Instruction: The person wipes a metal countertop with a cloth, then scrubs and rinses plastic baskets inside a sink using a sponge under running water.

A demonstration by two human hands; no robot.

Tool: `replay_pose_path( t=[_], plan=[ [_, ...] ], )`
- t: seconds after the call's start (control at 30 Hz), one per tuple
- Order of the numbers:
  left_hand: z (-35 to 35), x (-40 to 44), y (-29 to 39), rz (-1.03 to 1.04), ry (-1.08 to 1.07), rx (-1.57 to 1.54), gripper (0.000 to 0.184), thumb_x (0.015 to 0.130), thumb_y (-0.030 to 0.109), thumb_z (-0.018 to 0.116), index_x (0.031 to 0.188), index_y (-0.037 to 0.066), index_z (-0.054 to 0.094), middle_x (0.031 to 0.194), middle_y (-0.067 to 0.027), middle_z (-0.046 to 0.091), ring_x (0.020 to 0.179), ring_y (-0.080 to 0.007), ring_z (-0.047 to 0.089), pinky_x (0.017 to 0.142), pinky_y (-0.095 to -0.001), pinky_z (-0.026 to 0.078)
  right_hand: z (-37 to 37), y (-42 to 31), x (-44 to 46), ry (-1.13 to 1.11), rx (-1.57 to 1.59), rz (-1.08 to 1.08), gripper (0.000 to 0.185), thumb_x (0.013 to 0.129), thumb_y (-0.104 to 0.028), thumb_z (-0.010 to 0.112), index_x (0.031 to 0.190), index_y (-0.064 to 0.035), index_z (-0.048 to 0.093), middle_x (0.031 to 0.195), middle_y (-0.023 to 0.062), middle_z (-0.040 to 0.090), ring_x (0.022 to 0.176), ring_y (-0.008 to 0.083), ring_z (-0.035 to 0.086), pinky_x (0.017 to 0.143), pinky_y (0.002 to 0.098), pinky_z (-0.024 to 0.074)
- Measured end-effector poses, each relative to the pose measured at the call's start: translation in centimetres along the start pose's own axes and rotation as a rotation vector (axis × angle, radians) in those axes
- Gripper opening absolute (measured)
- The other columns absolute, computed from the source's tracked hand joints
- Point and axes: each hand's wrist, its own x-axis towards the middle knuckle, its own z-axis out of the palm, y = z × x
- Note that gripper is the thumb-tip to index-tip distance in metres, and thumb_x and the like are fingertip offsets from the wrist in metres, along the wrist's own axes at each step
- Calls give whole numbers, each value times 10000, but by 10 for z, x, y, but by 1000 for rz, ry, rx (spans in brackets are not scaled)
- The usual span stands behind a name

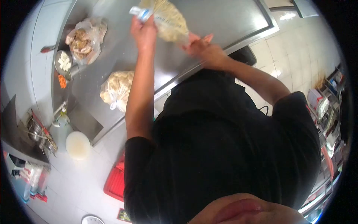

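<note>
**One bag set down, the printed bag in both hands**

The printed bag (169,22), filled with a pale yellow mass, is over the counter (223,18), close to its near edge, with its far part cut off by the top of the view. The left hand (145,31) is clamped on one side of it, beside a white piece with blue marking (141,13). The right hand (209,54) appears closed on the bag's tapered end, though blur hides the exact finger hold.

Handling of this bag looks midway: it is filled, but both hands are on it and it is not released. Whether the tapered end is fastened cannot be told.

The second bag (117,87), with similar pale contents, looks finished by comparison. It lies on the counter toward the near-left corner, untouched, its gathered end (113,104) apparently tied.

Along the counter's left edge, a clear bag of brown and pale pieces (85,41) lies beside a metal bowl (57,69) of white chunks (64,61), with orange pieces (62,81) just beside the bowl. No hand touches these.
</note>
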Motion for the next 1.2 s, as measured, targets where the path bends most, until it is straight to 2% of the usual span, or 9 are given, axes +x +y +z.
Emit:
replay_pose_path(
  t=[0.07,0.17,0.27,0.37,0.63,0.73,0.97,1.03,1.2],
  plan=[
    [3,10,-12,-17,-68,-1,182,895,22,653,1061,53,587,797,-10,603,648,-94,561,546,-240,457,-7,-57,26,-141,59,-113,545,828,-188,630,1328,-32,479,1322,222,497,1054,391,627,778,451,581],
    [-27,32,-64,-208,-318,407,532,984,297,606,1436,93,414,1267,-230,612,1104,-260,648,972,-458,481,21,-107,69,-50,214,-325,546,770,-210,708,1267,-37,565,1241,198,585,946,331,673,728,447,573],
    [-50,-7,-35,262,-46,456,337,887,50,675,1211,43,587,965,-68,646,857,-151,624,683,-269,521,-1,-122,80,-147,308,-291,409,869,-247,654,1245,-92,612,1071,155,684,891,285,702,749,439,568],
    [-126,-49,3,395,90,556,286,925,113,659,1182,2,599,975,-73,625,813,-150,597,649,-280,500,-63,-94,34,-161,1217,21,363,990,-408,548,1221,-143,640,917,114,720,773,216,716,721,396,569],
    [-314,-185,-36,341,286,1099,538,799,235,782,1234,-19,593,1114,-204,629,1049,-389,588,930,-465,478,9,-57,-19,268,52,198,340,943,-231,532,1218,-32,529,1052,257,659,830,443,676,713,521,543],
    [-327,-206,-42,340,182,1072,580,805,363,769,1213,-17,607,1094,-215,641,1051,-400,585,940,-472,464,7,-152,24,-101,43,265,379,940,-265,514,1155,46,498,1105,300,625,886,463,663,733,558,530],
    [-371,-221,-36,409,-32,1033,664,792,402,776,1252,-25,559,1115,-232,631,1080,-405,574,922,-464,470,70,-200,111,570,730,19,434,958,-275,594,1254,41,568,1115,168,690,981,255,677,842,383,533],
    [-378,-229,-37,438,-66,1043,682,815,387,756,1288,-39,511,1074,-232,646,1039,-407,601,887,-466,488,58,-178,108,907,1100,373,354,961,-233,613,1225,3,604,1040,81,696,939,144,632,813,306,525],
    [-398,-235,-53,266,-27,991,499,849,325,727,1198,17,549,935,-184,681,871,-383,663,783,-456,518,2,-166,87,803,810,209,322,934,-207,655,1187,-11,626,1068,68,664,973,155,631,829,294,519]
  ],
)
